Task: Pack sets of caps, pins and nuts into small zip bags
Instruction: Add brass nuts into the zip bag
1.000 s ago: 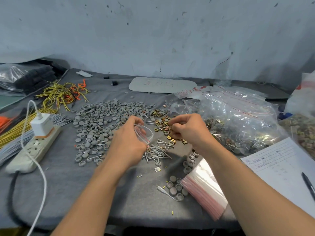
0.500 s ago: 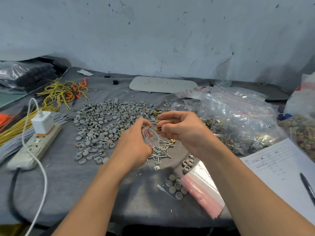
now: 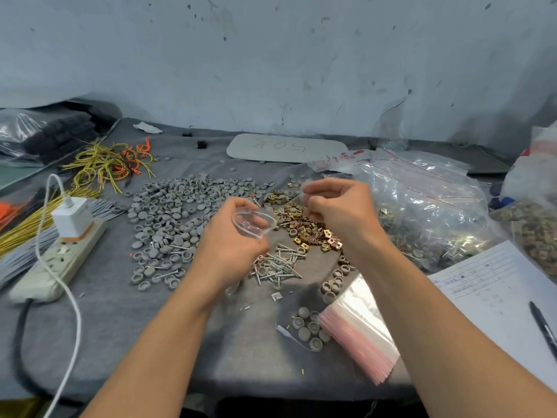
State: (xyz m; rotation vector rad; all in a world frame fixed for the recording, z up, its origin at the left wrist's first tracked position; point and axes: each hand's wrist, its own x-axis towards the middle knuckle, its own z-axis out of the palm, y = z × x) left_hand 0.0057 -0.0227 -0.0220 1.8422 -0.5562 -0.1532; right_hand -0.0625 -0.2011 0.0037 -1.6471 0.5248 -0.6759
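My left hand (image 3: 232, 239) holds a small clear zip bag (image 3: 254, 222) with its mouth spread wide, just left of the brass nuts (image 3: 310, 230). My right hand (image 3: 339, 211) hovers over the nuts with its fingers curled inward, a short gap away from the bag. Whether anything sits in those fingers is hidden. Steel pins (image 3: 277, 265) lie in a heap below the bag. Grey caps (image 3: 177, 212) spread wide to the left.
A stack of empty pink-striped zip bags (image 3: 361, 333) lies at front right beside a few caps (image 3: 309, 331). A big clear bag of packed sets (image 3: 422, 206) is at the right, then a paper sheet (image 3: 494, 285) with a pen (image 3: 542, 324). A power strip (image 3: 57, 260) and wires (image 3: 105, 164) are on the left.
My right hand rose from the nut pile to the bag's mouth, then drew back to the right. My left hand lifted the bag and held its mouth open throughout.
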